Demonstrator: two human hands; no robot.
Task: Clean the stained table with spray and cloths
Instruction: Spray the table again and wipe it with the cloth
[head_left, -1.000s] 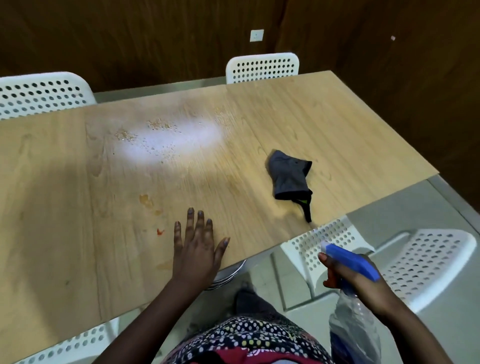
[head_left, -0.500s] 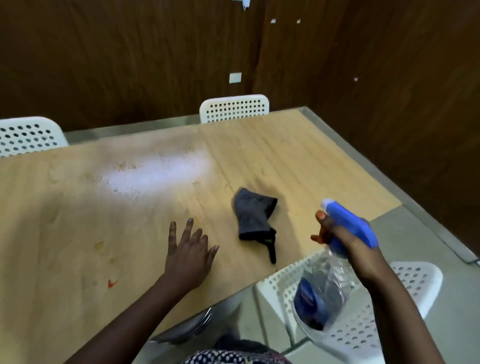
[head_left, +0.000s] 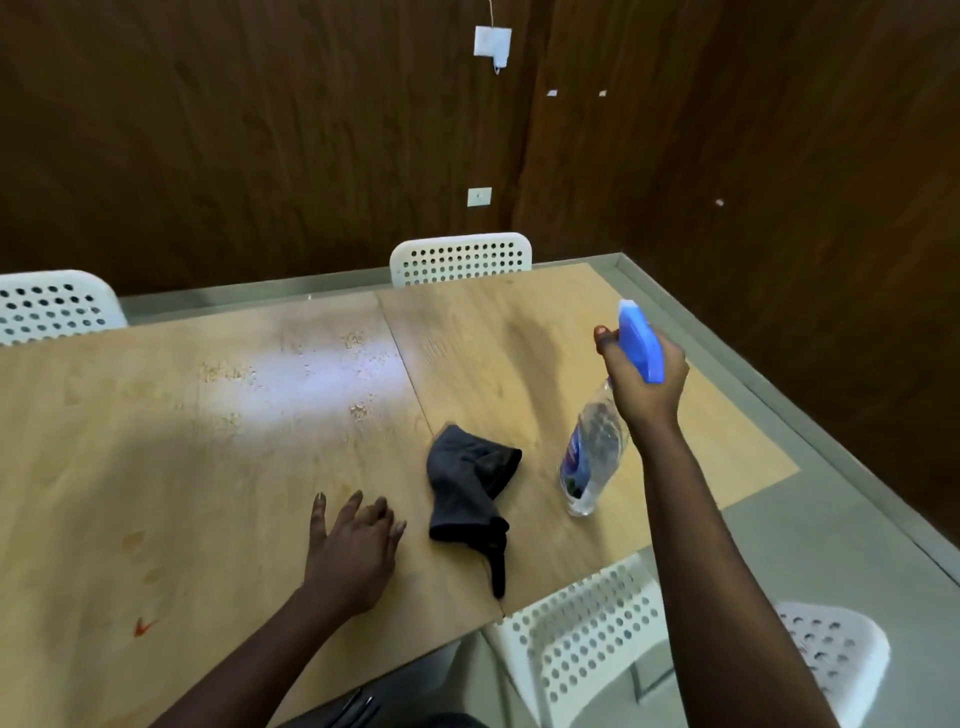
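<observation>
Two hands were busy: your right hand (head_left: 647, 379) gripped the spray bottle (head_left: 595, 447) above the tabletop's (head_left: 156, 467) right end, left hand (head_left: 356, 545) flat & empty near the front edge beside the cloth (head_left: 467, 483). Aim nozzle at the stains (head_left: 140, 556), squeeze w/ short bursts.

The table (head_left: 260, 467) is pale wood-grain board with a smooth, faintly glossy top that throws back a soft white sheen toward 12 o'clock; dried stains dull it at 8 o'clock. The dark grey cloth (head_left: 467, 483) looks soft and matt. The spray bottle (head_left: 595, 452) is clear, shiny plastic (blue plastic trigger head). The chairs (head_left: 462, 257) are white perforated plastic. The wall panelling (head_left: 260, 130) is dark, matt wood.
</observation>
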